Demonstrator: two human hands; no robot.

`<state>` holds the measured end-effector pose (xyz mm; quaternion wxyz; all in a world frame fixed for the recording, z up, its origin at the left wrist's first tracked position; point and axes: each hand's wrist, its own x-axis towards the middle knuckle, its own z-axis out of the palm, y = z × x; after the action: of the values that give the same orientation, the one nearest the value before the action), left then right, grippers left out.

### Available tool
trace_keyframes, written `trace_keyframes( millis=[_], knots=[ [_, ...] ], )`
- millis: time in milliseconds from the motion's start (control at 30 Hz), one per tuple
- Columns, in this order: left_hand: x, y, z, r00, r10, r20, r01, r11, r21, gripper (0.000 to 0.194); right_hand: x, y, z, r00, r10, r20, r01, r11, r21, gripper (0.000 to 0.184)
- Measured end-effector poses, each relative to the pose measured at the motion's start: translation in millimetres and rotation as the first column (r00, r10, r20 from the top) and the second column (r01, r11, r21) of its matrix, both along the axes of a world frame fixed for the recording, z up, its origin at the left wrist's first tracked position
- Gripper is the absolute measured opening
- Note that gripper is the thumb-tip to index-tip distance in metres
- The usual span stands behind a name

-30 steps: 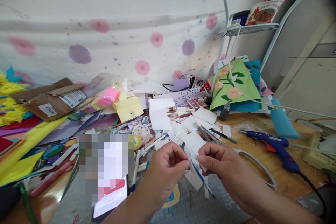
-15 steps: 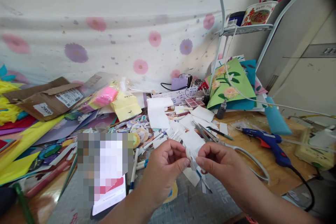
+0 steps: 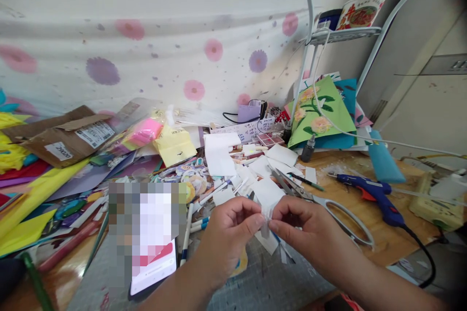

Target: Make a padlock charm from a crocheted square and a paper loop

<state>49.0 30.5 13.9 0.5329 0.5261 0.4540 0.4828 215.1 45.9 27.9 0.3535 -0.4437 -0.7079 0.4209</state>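
Between my two hands is a small white, thin piece (image 3: 266, 225), perhaps paper or tape; its exact kind is too small to tell. My left hand (image 3: 233, 233) pinches its left side with thumb and forefinger. From the right, my right hand (image 3: 304, 226) pinches the other side, the fingertips of both hands almost meeting. Below them lies a grey cutting mat (image 3: 270, 279). White paper scraps (image 3: 270, 194) lie just behind the fingers, and a pair of scissors (image 3: 343, 221) rests behind my right hand.
A phone (image 3: 155, 272) lies on the mat at left, beside capped markers (image 3: 187, 233). A blue glue gun (image 3: 379, 197) with its cord is at right, near a small dark bottle (image 3: 308, 149). A cardboard box (image 3: 62, 138) and coloured paper crowd the left; a white rack (image 3: 345, 34) stands behind.
The white piece now hangs straighter between my fingertips. Both hands stay pinched in nearly the same spot, and the view has shifted slightly.
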Motion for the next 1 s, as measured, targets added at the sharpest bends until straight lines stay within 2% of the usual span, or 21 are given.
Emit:
trace_keyframes(
  millis=[133, 267, 367, 467, 567, 667, 733, 767, 833, 933, 1000],
  knots=[
    [0, 0, -1.1, 0.999, -0.044, 0.008, 0.044, 0.999, -0.031, 0.019, -1, -1, -1.5, 0.997, -0.026, 0.071, 0.015, 0.990, 0.142, 0.013],
    [2, 0, -0.7, 0.998, -0.037, 0.056, 0.041, 0.996, -0.075, 0.019, 0, -2, -6.6, 0.992, -0.034, 0.120, -0.006, 0.946, 0.323, 0.012],
    [2, 0, -1.4, 0.998, -0.042, 0.051, 0.046, 0.995, -0.085, 0.018, 0, -4, -7.9, 0.991, -0.031, 0.133, -0.022, 0.926, 0.378, 0.010],
    [1, 0, -2.0, 0.999, -0.039, 0.026, 0.041, 0.996, -0.080, 0.018, 1, -5, -5.2, 0.993, -0.008, 0.118, -0.032, 0.944, 0.328, 0.007],
    [1, -1, -0.8, 0.998, -0.065, 0.027, 0.067, 0.996, -0.066, 0.018, 2, -4, -1.3, 1.000, 0.001, -0.009, 0.001, 0.988, 0.155, 0.004],
    [1, 0, 1.5, 0.993, -0.120, 0.020, 0.120, 0.993, -0.008, 0.019, 1, -1, -0.7, 0.984, 0.037, -0.173, -0.042, 0.999, -0.026, 0.014],
    [1, 1, 2.4, 0.989, -0.150, 0.004, 0.150, 0.989, 0.016, 0.017, 0, 0, -2.4, 0.979, 0.064, -0.196, -0.078, 0.995, -0.067, 0.020],
    [0, 2, 2.5, 0.987, -0.160, -0.008, 0.160, 0.987, 0.018, 0.016, 1, 0, -3.5, 0.981, 0.070, -0.179, -0.080, 0.996, -0.047, 0.023],
    [0, 3, 1.9, 0.987, -0.160, -0.033, 0.160, 0.987, 0.016, 0.017, 2, -1, -5.8, 0.990, 0.077, -0.121, -0.069, 0.995, 0.074, 0.035],
    [-2, 3, 0.1, 0.986, -0.149, -0.080, 0.152, 0.988, 0.030, 0.017, 8, -2, -8.1, 0.995, 0.100, -0.027, -0.088, 0.954, 0.287, 0.059],
    [-2, 3, -0.9, 0.981, -0.168, -0.098, 0.169, 0.986, 0.001, 0.016, 12, -3, -8.9, 0.989, 0.142, 0.039, -0.146, 0.929, 0.339, 0.063]
  ],
)
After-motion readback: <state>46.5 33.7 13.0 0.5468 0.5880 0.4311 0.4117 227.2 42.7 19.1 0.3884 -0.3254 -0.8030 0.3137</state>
